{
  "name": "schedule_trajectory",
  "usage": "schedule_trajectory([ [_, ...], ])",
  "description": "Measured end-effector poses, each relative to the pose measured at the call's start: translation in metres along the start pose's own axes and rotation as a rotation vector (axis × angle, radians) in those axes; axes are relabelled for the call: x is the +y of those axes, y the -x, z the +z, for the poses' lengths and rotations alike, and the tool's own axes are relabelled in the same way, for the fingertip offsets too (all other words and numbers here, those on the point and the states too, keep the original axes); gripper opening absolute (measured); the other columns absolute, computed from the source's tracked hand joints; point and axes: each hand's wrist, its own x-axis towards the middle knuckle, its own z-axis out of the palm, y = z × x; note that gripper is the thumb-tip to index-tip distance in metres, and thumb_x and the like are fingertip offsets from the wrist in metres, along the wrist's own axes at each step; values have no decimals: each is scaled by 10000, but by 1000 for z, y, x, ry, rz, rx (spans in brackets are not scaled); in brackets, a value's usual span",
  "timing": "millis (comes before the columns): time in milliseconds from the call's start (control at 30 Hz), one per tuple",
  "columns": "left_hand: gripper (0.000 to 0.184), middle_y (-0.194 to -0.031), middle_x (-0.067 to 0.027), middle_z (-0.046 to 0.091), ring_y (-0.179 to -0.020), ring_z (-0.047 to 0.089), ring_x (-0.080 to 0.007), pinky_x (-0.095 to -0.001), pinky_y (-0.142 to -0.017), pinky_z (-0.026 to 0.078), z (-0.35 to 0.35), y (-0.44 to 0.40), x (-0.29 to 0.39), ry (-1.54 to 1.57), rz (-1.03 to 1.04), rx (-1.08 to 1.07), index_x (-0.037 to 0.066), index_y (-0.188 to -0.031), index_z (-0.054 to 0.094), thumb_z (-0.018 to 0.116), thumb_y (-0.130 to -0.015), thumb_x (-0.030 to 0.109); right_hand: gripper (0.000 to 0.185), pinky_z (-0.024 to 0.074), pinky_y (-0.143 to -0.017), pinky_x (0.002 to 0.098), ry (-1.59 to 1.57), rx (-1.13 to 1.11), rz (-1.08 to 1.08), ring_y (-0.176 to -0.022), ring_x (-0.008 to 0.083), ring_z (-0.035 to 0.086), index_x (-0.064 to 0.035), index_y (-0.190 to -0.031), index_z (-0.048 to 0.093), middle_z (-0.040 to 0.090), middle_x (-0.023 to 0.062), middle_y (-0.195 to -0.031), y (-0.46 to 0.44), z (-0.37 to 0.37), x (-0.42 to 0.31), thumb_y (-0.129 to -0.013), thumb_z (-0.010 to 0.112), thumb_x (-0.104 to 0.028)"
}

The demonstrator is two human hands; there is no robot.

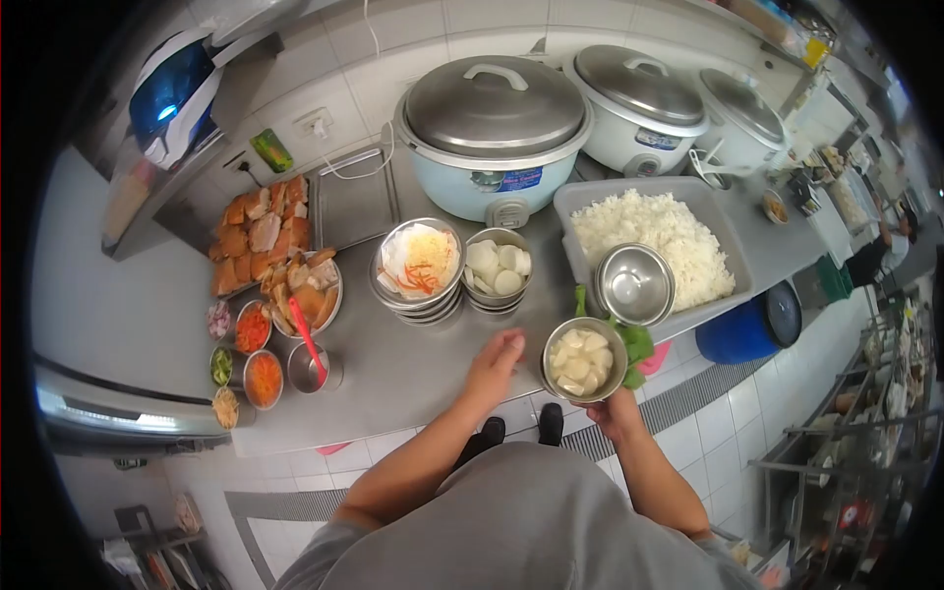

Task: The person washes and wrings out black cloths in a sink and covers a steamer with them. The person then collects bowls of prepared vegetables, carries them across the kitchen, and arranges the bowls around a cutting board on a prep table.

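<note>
My right hand (619,413) grips the near side of a metal bowl (583,360) filled with pale chunks, over the counter's front edge. Leafy greens (634,344) show just behind and right of that bowl. My left hand (495,366) is raised beside it, not touching it; whether its fingers are apart is hard to make out. Farther back stands a stack of bowls (500,265) topped with white round slices. Left of it is another stack (418,261) with white, yellow and orange shreds on top. An empty metal bowl (635,285) rests at the rice tub's near edge.
A grey tub (742,261) of rice sits on the right. Rice cookers (492,147) line the wall. Browned meat pieces (261,236), small vegetable bowls (264,379) and a container with a red spoon (307,344) stand left. A blue barrel (737,334) is on the floor.
</note>
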Motion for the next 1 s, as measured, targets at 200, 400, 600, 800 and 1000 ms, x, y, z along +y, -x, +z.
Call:
schedule_trajectory([
  [200, 898, -1519, -140, 419, -1283, 526, -315, -511, -973, 473, -36, -40, 4, 278, -220, 280, 89, -1560, 307, 693, -892, 548, 425, 428, -370, 205, -200, 95, -139, -732, 265, 755, -41, -1361, 534, 726, 144, -1086, 20, -39, 36, -1033, 539, -311],
  [400, 989, -1584, -222, 262, -1378, 409, -463, -640, -1088, 361, -34, -86, 17, 468, -399, 266, 85, -1580, 232, 723, -809, 463, 494, 460, -352, 216, -495, 200, -223, -794, 392, 752, -37, -1394, 507, 707, 185, -1143, 84, -80, 46, -1017, 565, -351],
  [600, 546, -1174, -115, 578, -982, 603, -320, -461, -853, 522, -39, -110, -2, 523, -401, 260, 103, -1322, 512, 611, -806, 250, 475, 483, -372, 194, -619, 388, -313, -758, 354, 754, -43, -1362, 542, 709, 175, -1101, 142, -167, 81, -1011, 567, -363],
  [800, 540, -1103, -141, 594, -849, 623, -287, -372, -722, 564, -30, -86, -16, 493, -406, 297, 40, -1296, 505, 587, -781, 185, 456, 554, -450, 210, -690, 569, -385, -793, 298, 756, -72, -1370, 553, 707, 110, -1157, 198, -237, 106, -1012, 578, -354],
  [1000, 532, -1116, -191, 613, -928, 663, -355, -418, -779, 601, 2, -19, -30, 435, -449, 316, -25, -1274, 513, 582, -776, 147, 466, 639, -597, 273, -798, 680, -515, -888, 255, 737, -86, -1368, 559, 691, 115, -1188, 239, -315, 140, -986, 638, -341],
])
